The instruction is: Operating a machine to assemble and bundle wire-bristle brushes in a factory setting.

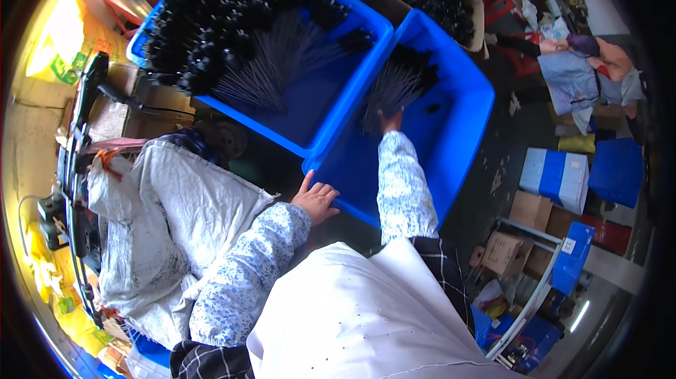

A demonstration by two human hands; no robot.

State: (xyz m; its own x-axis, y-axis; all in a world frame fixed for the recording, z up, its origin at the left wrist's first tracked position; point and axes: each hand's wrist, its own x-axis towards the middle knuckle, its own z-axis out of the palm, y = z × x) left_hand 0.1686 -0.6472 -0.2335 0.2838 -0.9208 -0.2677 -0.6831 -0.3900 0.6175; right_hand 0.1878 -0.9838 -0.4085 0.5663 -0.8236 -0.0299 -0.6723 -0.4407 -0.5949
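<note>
Inside the right blue bin [461,115], my right hand [391,121] is closed round the near ends of a bundle of thin grey stems with black heads [398,83]. The heads point away from me, and my fingers are mostly hidden. My left hand [317,199] rests on the near left corner of that bin, thumb apart and fingers on the rim, holding nothing. The left blue bin [296,147] is beside it, heaped with many similar black-headed stems [218,34], their bare ends fanned toward the middle. A small black piece [432,108] lies in the right bin.
White woven sacks [169,203] lie at my left, by a black metal frame [74,168]. Beyond the bins stands a carton [475,20] of black pieces. At right are cardboard boxes [503,252], a blue-and-white box [554,178], a metal rail [524,312] and another person [581,73].
</note>
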